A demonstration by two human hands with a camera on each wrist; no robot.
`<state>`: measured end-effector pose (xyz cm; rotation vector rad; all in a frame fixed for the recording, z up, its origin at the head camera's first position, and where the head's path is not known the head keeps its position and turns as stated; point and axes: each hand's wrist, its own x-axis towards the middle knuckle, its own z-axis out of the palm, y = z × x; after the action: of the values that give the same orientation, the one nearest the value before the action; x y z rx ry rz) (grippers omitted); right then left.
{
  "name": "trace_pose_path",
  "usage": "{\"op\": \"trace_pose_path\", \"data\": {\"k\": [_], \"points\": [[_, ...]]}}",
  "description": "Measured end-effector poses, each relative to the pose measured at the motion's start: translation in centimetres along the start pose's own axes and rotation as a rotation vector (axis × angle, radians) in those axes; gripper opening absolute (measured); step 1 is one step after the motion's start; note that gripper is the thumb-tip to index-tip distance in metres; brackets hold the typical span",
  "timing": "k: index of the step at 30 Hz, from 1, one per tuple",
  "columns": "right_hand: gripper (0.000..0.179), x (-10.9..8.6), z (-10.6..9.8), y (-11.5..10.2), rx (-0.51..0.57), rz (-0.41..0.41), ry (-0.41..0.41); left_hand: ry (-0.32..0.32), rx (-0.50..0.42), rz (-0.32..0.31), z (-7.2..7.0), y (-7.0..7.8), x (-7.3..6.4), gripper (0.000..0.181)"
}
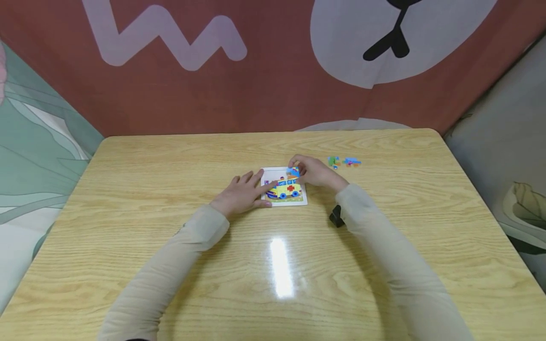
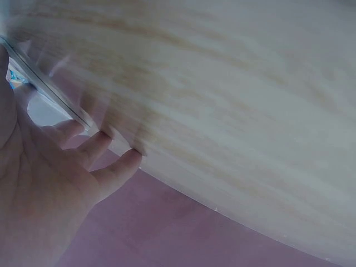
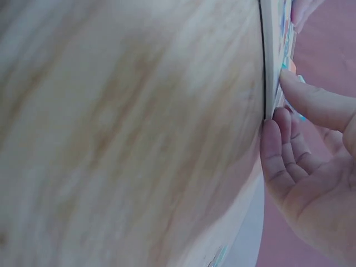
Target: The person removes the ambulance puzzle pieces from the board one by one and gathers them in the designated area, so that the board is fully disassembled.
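A jigsaw puzzle with a yellow ambulance picture [image 1: 286,188] lies in a white frame [image 1: 283,204] on the table. Fingers spread, my left hand [image 1: 241,195] rests along the frame's left side, some fingertips over the picture. In the left wrist view its fingertips [image 2: 133,157] touch the tabletop beside the frame. At the upper right corner of the puzzle, my right hand [image 1: 314,171] pinches a blue and orange puzzle piece [image 1: 293,171], partly hidden by the fingers. The right wrist view shows the thumb [image 3: 303,97] at the frame's edge, other fingers curled beside it.
Loose puzzle pieces lie in two small groups to the right, one greenish [image 1: 333,161] and one blue [image 1: 352,162]. A small black object [image 1: 336,217] sits by the right sleeve. The wooden table [image 1: 170,156] ends at a red patterned curtain [image 1: 273,94].
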<state>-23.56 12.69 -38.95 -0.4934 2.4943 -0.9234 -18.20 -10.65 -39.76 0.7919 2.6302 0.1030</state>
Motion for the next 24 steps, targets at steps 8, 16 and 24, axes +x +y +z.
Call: {"op": "trace_pose_path", "data": {"k": [8, 16, 24], "points": [[0.03, -0.2, -0.1, 0.4, 0.05, -0.051, 0.039, -0.008, -0.005, -0.003, -0.1, 0.1, -0.1, 0.066], [0.035, -0.4, -0.8, 0.8, 0.125, -0.033, 0.107, -0.007, 0.009, 0.001, -0.1, 0.2, -0.1, 0.066], [0.042, -1.4, -2.4, 1.3, 0.248, 0.021, 0.157, -0.02, -0.001, -0.007, -0.1, 0.1, 0.0, 0.066]]}}
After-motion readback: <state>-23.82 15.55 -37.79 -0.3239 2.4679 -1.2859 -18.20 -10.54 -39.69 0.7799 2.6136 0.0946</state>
